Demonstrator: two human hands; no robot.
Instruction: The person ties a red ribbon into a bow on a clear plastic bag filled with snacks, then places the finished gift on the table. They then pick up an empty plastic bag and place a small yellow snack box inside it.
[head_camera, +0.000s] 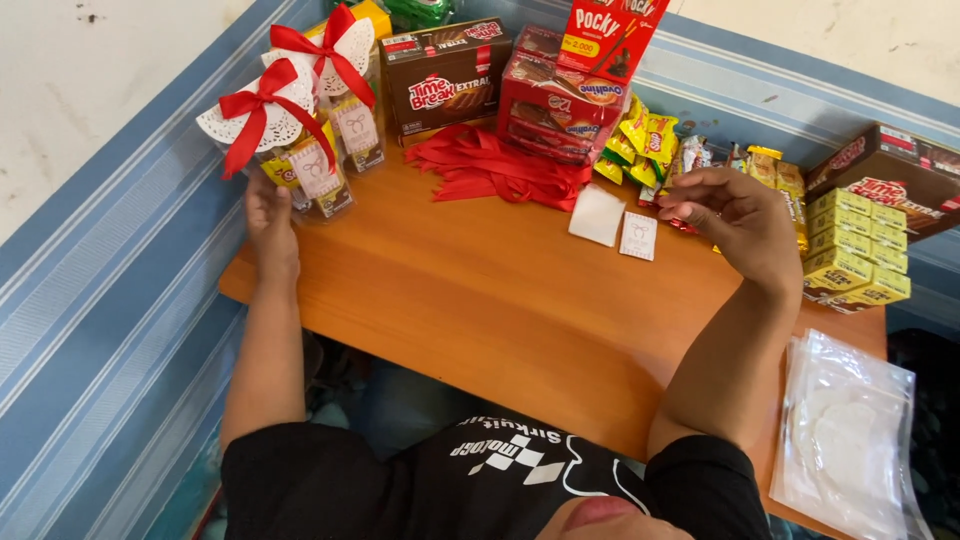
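My left hand (270, 222) rests at the table's far left edge, its fingers against a clear gift box (305, 172) filled with snacks, topped by a white doily and a red bow. A second such gift box (345, 95) stands just behind it. My right hand (735, 215) hovers over the table at the right with fingers curled and apart, holding nothing I can see. It is nearest to a small white tag (638, 236) and a white paper square (597, 214) lying on the wood, and to a heap of yellow snack packets (640, 140).
A low wooden table (480, 310) carries red ribbons (495, 168), a brown biscuit carton (445, 75), stacked red snack packs (555, 105), a red stick-biscuit box (605, 35), small yellow boxes (855, 250), another brown carton (885, 175) and clear plastic bags (845, 440).
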